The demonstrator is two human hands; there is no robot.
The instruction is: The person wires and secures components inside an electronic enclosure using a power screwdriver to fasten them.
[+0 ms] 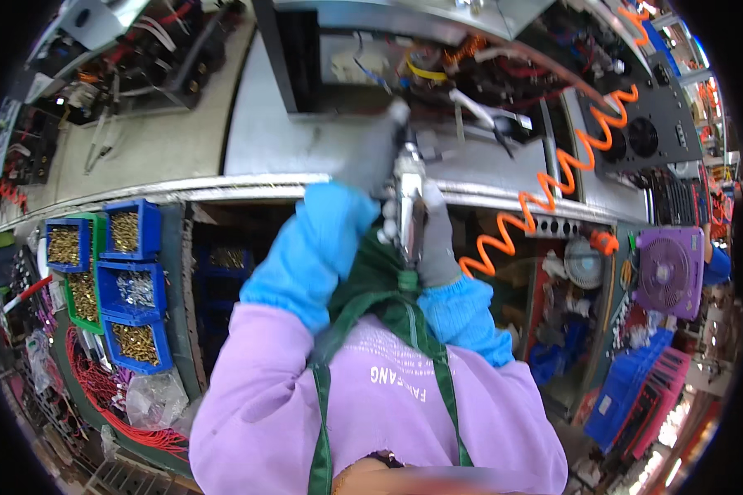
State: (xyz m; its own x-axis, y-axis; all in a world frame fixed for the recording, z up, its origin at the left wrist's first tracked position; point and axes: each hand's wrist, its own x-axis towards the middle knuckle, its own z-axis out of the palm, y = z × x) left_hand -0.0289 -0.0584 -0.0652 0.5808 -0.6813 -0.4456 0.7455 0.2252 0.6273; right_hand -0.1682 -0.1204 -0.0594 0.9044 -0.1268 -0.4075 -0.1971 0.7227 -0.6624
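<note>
the right hand [434,235], in a grey glove, is wrapping its fingers tight around a silver driver [408,206] held upright at the picture's centre, and an orange coiled hose [553,186] is running away from it toward 2 o'clock. the left hand [371,153], gloved in grey too, is reaching up toward 12 o'clock just beside the driver's top, its fingers curled and blurred, so whether it is gripping anything cannot be told. both forearms are wearing blue sleeve covers [318,247] over lilac sleeves. the driver is standing over a grey metal chassis [305,132] whose open top at 1 o'clock is showing wires [487,74]. at 9 o'clock blue bins [136,285] are holding brass screws, with a green bin among them. at 3 o'clock a purple fan [669,272] is sitting near a small white fan [584,262]. at 8 o'clock red cables [99,388] are lying coiled beside a clear plastic bag [153,400]
</note>
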